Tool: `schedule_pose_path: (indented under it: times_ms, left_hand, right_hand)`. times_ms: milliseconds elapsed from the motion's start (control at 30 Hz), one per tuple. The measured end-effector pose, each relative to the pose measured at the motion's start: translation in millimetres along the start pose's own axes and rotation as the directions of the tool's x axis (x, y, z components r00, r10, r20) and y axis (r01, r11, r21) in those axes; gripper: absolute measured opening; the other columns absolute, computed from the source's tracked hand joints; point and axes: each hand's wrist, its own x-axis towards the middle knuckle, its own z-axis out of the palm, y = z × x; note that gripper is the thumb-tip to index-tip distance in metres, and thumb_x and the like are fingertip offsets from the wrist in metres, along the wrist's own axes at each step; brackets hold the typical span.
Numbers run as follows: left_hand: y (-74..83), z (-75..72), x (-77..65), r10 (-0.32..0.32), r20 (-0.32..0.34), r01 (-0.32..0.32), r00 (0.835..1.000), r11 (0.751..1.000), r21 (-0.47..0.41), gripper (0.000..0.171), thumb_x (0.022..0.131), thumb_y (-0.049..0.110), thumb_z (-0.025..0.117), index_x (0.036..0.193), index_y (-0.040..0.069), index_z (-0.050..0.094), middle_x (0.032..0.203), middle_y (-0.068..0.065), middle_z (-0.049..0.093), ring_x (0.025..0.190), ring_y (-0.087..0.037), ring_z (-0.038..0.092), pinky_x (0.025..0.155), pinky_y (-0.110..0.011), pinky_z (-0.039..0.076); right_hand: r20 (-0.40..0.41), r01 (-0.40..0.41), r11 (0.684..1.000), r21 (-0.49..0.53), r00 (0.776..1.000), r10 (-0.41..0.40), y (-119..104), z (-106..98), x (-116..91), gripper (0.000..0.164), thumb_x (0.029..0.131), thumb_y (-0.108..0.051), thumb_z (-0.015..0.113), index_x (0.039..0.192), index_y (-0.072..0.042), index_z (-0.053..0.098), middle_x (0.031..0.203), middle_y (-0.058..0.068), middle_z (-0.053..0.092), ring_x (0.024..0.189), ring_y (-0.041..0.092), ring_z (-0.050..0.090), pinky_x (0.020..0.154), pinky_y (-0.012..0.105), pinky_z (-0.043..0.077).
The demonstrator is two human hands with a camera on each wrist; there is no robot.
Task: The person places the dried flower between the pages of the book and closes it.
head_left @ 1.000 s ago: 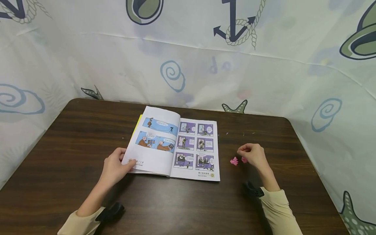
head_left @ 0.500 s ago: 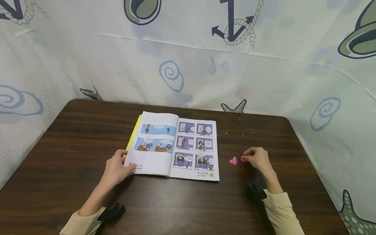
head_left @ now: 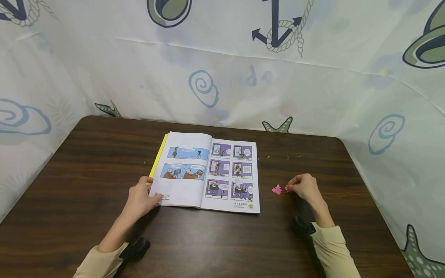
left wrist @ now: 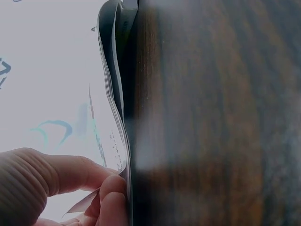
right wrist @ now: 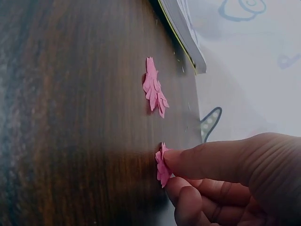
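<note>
Found the left hand (head_left: 140, 199) at the lower left corner of the comic book (head_left: 204, 173), pinching page paper between thumb and fingers, thumb uppermost; could not establish the number of leaves caught. Recorded the book lying open on the dark table (head_left: 194, 243), with blue pictures at left and purple ones at right. Located the loose pink paper piece (head_left: 276, 189) on the table, beyond the book's right edge and apart from it. Located the held pink paper piece (right wrist: 162, 165) just beside the loose one, pinched between thumb and finger of the right hand (head_left: 306, 189); could not tell whether touching the wood or clear of it. Judged the step in hand to be steadying pages at left while gripping paper at right. Judged the next move to call for a light right-hand pinch, to avoid crushing the frilled edges, and a firm hold on the page corner.
</note>
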Motion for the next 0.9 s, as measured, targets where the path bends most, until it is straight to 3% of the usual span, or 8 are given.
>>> schedule_pose_path:
  times_ms: [233,500,700,900]
  left_hand:
    - [1.0,-0.6,0.3,-0.005,0.008,0.005,1.0,1.0,-0.001,0.054,0.077,0.002,0.065,0.119,-0.017,0.037,0.08,-0.023,0.06,0.049,-0.014,0.054,0.048,-0.028,0.046]
    - [0.7,-1.8,2.0,-0.017,0.025,0.017,1.0,1.0,0.005,0.054,0.077,0.003,0.067,0.118,-0.017,0.038,0.079,-0.022,0.058,0.049,-0.015,0.054,0.048,-0.027,0.047]
    - [-0.8,-3.3,3.1,-0.02,0.039,0.02,0.999,1.0,-0.002,0.053,0.078,0.004,0.067,0.118,-0.017,0.038,0.076,-0.02,0.058,0.049,-0.014,0.054,0.047,-0.028,0.048]
    - [-0.1,-3.2,2.1,-0.02,0.047,0.021,0.999,1.0,-0.01,0.053,0.079,0.004,0.067,0.117,-0.017,0.038,0.074,-0.018,0.057,0.049,-0.014,0.055,0.048,-0.029,0.049]
  right_hand:
    - [0.014,0.022,1.0,0.003,1.0,-0.022,0,-2,0,0.011,0.08,-0.006,0.071,0.073,0.002,0.067,0.066,0.006,0.064,0.06,0.016,0.049,0.054,0.028,0.04]
    - [-0.034,0.056,0.997,0.06,0.998,-0.054,-7,-5,3,0.01,0.081,-0.006,0.069,0.078,0.003,0.069,0.069,0.008,0.066,0.062,0.015,0.052,0.056,0.028,0.042]
    - [-0.071,0.135,0.988,0.07,0.989,-0.13,-26,-5,7,0.01,0.082,-0.006,0.068,0.08,0.003,0.068,0.071,0.01,0.066,0.062,0.015,0.053,0.056,0.029,0.043]
    - [-0.072,0.159,0.981,0.109,0.986,-0.152,-51,3,15,0.011,0.082,-0.007,0.07,0.08,0.004,0.067,0.071,0.011,0.064,0.061,0.016,0.052,0.054,0.027,0.043]
